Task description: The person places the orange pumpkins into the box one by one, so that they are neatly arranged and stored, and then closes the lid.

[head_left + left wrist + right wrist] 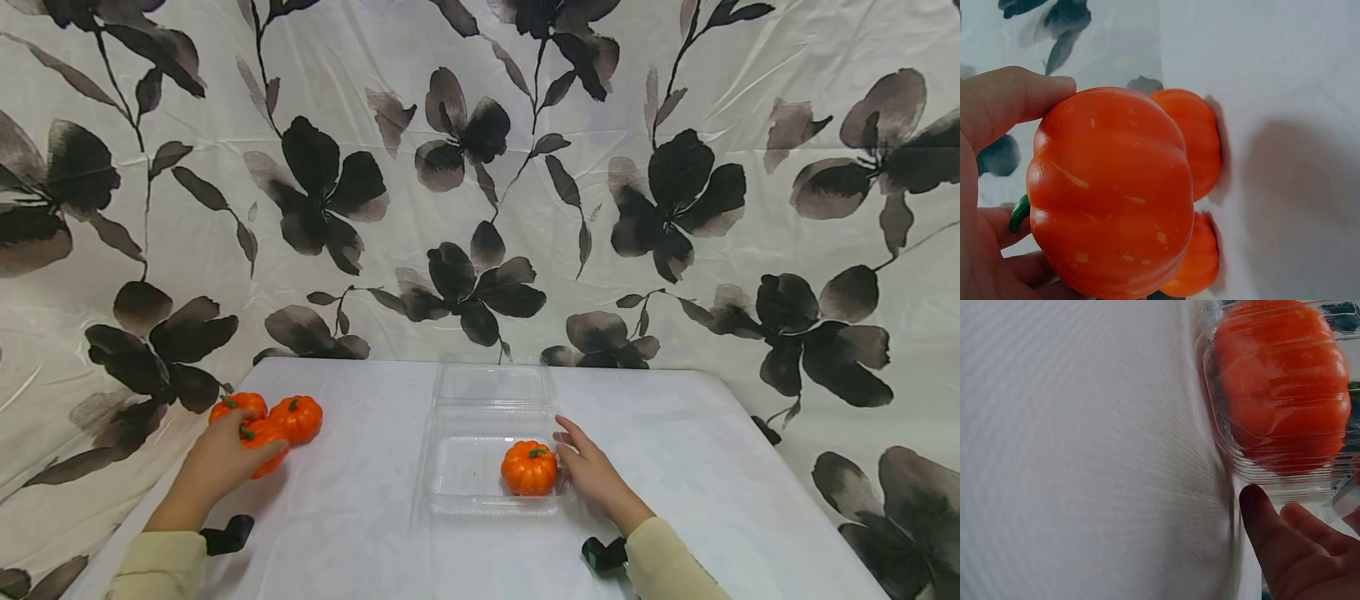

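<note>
My left hand grips a small orange toy pumpkin with a green stem, thumb on one side and fingers on the other. In the left wrist view the pumpkin hides part of those fingers. Two more pumpkins are just behind it at the table's left. In the middle lies a clear plastic container, its lid folded back. One pumpkin sits inside, against the container's right side. At that side wall, my right hand rests with extended fingers, its thumb right at the edge.
A white cloth covers the table. Behind it hangs a pale curtain with dark flowers, meeting the table's back edge. Black wrist-worn devices sit below both hands.
</note>
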Demonstrator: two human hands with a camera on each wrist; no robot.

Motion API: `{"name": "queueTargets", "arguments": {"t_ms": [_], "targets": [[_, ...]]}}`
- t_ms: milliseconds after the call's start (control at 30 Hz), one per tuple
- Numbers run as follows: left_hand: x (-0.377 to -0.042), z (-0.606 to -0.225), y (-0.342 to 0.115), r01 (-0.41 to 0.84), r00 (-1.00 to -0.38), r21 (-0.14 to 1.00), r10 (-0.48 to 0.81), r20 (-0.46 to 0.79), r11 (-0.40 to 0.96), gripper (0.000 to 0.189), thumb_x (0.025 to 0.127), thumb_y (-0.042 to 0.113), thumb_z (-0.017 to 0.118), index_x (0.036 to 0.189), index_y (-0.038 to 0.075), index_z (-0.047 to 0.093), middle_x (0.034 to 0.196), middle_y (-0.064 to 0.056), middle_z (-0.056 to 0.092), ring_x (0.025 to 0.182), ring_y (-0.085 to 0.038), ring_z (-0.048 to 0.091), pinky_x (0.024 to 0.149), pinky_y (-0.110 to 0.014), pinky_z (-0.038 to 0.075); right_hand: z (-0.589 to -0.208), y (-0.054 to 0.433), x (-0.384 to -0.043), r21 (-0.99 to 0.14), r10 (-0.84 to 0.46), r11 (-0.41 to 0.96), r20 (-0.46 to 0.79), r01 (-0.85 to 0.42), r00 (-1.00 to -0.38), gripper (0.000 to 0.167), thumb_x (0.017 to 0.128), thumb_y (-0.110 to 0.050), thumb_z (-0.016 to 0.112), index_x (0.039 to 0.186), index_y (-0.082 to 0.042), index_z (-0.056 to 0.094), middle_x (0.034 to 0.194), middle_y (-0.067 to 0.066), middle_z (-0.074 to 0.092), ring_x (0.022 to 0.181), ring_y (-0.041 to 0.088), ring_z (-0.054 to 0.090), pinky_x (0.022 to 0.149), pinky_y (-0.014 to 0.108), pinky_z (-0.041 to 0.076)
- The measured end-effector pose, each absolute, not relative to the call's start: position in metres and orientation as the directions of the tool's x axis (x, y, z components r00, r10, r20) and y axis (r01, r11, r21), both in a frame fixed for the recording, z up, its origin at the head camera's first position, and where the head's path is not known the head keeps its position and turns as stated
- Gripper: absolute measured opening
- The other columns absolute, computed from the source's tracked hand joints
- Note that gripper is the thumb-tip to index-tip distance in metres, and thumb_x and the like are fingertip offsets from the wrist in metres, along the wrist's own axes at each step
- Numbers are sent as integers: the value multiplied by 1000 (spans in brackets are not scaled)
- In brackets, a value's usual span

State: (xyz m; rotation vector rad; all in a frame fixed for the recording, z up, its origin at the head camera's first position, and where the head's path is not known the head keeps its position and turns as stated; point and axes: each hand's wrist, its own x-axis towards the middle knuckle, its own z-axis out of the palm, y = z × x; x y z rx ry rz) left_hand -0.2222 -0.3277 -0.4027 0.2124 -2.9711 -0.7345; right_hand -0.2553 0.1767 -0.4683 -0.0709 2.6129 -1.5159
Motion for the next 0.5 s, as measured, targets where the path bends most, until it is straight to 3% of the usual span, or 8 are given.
{"name": "queueTargets", "arguments": {"t_ms": [500], "targets": [[-223, -397, -301, 15, -991, 464, -50, 127, 886, 80, 84, 48, 68, 130, -12, 42, 127, -35, 49, 106, -47, 52, 87, -62, 46, -467, 176, -255, -867, -100, 499, -76, 16, -992, 53, 102, -27, 43, 152, -23, 29, 146, 15, 47, 124, 35, 54, 101, 55, 47]]}}
